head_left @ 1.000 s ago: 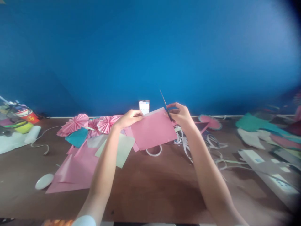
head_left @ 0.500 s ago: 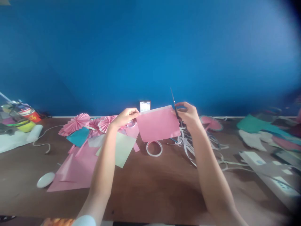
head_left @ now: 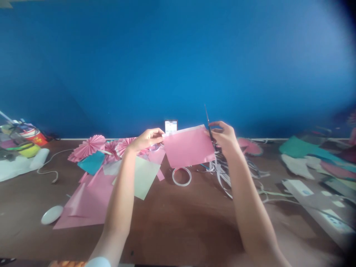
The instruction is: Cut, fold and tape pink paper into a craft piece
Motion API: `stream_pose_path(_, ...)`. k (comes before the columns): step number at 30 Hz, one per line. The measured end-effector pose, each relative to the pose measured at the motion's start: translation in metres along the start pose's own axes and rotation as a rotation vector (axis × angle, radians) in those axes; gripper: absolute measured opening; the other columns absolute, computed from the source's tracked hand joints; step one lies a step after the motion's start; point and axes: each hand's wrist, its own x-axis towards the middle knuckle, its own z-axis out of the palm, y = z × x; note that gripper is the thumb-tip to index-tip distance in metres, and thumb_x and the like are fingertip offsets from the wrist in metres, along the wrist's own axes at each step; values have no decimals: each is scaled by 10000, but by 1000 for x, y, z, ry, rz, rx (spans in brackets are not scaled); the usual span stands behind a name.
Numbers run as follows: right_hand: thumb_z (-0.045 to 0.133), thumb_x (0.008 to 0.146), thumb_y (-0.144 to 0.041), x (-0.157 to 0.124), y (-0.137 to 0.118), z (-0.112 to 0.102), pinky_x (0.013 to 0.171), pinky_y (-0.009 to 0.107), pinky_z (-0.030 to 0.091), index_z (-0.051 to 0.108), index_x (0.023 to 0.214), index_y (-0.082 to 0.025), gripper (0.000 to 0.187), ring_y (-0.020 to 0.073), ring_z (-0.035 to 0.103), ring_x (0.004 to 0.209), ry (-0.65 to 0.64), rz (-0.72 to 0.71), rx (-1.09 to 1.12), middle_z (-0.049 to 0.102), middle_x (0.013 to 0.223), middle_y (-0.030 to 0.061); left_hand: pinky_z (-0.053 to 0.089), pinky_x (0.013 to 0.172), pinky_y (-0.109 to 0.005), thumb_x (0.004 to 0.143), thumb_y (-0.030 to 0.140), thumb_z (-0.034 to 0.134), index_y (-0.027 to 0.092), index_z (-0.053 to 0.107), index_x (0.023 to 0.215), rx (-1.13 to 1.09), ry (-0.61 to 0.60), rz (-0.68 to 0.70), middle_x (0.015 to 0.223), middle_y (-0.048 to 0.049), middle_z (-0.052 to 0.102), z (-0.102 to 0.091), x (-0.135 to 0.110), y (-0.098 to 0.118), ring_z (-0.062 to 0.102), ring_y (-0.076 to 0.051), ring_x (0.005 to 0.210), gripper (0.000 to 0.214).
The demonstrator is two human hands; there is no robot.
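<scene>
A sheet of pink paper (head_left: 189,148) with a pale strip along its top edge is held up above the table. My left hand (head_left: 148,139) pinches its upper left corner. At the right edge is my right hand (head_left: 222,135), closed around a pair of scissors (head_left: 208,120) whose blades point upward; its fingers also meet the paper's edge. Below the sheet a white tape ring (head_left: 182,177) lies on the table. Pink pleated paper fans (head_left: 90,147) and a pale green sheet (head_left: 146,176) are left of the paper, partly behind my left forearm.
Larger pink sheets (head_left: 83,204), a teal piece (head_left: 91,162) and a white oval object (head_left: 52,215) lie to the left. White paper strips (head_left: 221,174) tangle near my right wrist. A lit phone (head_left: 171,126) stands by the blue wall. Coloured scraps (head_left: 297,148) and a power strip lie right.
The paper and both hands stay nearly in place, with the paper and scissors shifting slightly to the right. Both hands keep their hold.
</scene>
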Motion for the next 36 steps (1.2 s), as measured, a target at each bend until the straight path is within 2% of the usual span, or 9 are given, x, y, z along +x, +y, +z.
stream_pose_path(6,811,542,-315,1,1,-2,373,196,340,649,931,-165,448,87,466,441,21,4,2,626,627,-3,470,701,-254,821,412,687,153,606,1029,-27,-78,4,905,-49,675,1,-1,-1,624,-144,777,342)
stream_pose_path(13,819,537,-304,3,4,-3,378,201,339,648,912,-160,436,88,464,442,30,2,0,627,620,1,478,741,-271,882,420,613,144,621,982,25,-64,68,859,-48,661,-1,0,-3,619,-145,783,293)
stream_pose_path(20,821,537,-312,3,3,-4,375,195,329,647,914,-154,445,83,455,443,37,8,5,624,619,4,471,704,-250,870,404,640,138,618,1011,-12,-91,48,824,-38,657,1,2,-1,617,-131,754,302)
stream_pose_path(25,823,532,-325,3,4,-3,377,194,332,651,919,-158,455,86,460,445,18,13,-2,620,615,1,467,675,-249,856,429,646,141,621,951,12,-96,49,892,-48,658,8,6,-1,609,-119,727,304)
stream_pose_path(31,817,535,-299,1,2,-1,397,192,361,658,928,-159,447,90,480,468,-2,17,-10,631,623,1,461,719,-262,834,445,664,150,633,1001,53,-137,38,953,-59,669,17,9,1,611,-149,828,340)
stream_pose_path(36,772,565,-269,0,3,6,409,194,362,658,937,-153,405,99,493,478,-73,8,-24,646,617,12,454,858,-316,855,460,637,158,647,1037,90,-178,46,1103,-86,673,24,14,-3,613,-207,1017,353)
